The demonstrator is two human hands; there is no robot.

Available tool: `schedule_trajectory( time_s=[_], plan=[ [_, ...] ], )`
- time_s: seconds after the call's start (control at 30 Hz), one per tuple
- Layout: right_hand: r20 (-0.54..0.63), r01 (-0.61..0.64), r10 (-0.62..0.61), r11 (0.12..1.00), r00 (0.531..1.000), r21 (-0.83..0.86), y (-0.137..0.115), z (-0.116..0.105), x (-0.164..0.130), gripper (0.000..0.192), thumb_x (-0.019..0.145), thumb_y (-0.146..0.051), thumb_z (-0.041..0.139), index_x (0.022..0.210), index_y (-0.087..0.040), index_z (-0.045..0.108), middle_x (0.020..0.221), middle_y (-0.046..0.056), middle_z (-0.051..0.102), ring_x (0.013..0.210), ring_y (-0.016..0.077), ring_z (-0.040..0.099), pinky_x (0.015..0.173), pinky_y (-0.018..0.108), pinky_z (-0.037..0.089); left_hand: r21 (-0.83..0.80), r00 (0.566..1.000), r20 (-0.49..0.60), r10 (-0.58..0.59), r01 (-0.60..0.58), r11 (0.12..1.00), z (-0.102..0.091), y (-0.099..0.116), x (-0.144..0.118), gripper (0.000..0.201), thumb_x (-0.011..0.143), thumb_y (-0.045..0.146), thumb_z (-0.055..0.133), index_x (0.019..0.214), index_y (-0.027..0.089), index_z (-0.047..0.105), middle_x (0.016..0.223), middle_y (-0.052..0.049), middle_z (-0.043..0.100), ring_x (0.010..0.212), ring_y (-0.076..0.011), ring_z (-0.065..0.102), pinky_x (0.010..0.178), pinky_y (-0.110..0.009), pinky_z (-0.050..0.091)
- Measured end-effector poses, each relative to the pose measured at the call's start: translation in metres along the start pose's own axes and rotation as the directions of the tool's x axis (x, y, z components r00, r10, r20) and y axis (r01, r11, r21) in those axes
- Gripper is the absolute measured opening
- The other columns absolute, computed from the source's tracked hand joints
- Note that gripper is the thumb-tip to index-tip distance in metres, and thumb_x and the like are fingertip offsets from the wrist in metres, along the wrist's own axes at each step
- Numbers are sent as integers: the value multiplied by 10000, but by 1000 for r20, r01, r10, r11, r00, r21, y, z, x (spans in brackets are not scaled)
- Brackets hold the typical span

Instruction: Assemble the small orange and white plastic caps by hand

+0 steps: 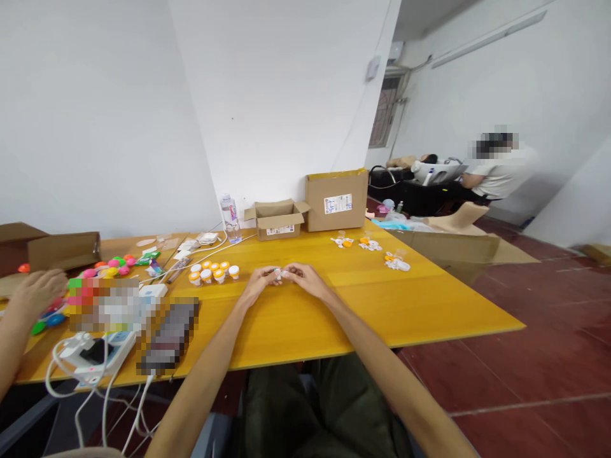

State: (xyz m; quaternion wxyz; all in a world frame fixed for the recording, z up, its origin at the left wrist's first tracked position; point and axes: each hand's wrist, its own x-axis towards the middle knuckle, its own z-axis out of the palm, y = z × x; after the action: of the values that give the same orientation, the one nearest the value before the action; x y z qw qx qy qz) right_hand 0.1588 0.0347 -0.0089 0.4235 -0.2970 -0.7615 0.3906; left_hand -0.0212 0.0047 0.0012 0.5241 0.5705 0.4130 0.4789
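Note:
Over the middle of the table my left hand (260,282) and my right hand (305,278) meet, fingertips closed in a pinch. Between them is a small whitish piece (278,273), partly covered by the fingers and too small to name. Just left of my left hand stand several small clear containers (219,275) with white and orange lids. Beyond my right hand lie loose groups of small white and orange parts, one near the big box (342,242), another beside it (370,244), and a third closer to the right edge (397,261).
An open cardboard box (279,222), a closed carton (337,200) and a water bottle (230,219) line the wall. Leftward are a phone (169,337), a power strip (112,362) with cables, and colourful plastic pieces near another person's hand (41,292). A person (501,168) sits far right.

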Motion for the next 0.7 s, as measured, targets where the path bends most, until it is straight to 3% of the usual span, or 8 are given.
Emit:
schedule_trajectory(
  time_s=[0.17,0.5,0.7],
  plan=[
    [-54,57,-59,998,997,-28,1,1,1,183,735,-348,695,846,-206,662,850,24,688,769,174,625,662,270,482,2,1000,25,12,-12,1000,1,2,-1,435,689,532,738,869,136,749,766,-73,708,696,-168,646,721,-290,505],
    [-47,6,-7,1000,999,-19,-1,3,-1,139,775,-332,648,783,-193,644,725,10,681,680,164,618,659,279,471,39,999,16,41,-41,998,-1,-1,0,422,681,529,747,857,145,738,787,-56,713,684,-150,634,726,-284,509],
    [-92,109,-118,990,989,-92,-4,3,-3,96,740,-266,689,800,-210,639,832,22,679,756,166,619,661,267,478,16,1000,20,11,-12,1000,1,2,-3,491,689,608,701,812,133,723,749,-67,705,649,-153,644,685,-279,518]
  ],
)
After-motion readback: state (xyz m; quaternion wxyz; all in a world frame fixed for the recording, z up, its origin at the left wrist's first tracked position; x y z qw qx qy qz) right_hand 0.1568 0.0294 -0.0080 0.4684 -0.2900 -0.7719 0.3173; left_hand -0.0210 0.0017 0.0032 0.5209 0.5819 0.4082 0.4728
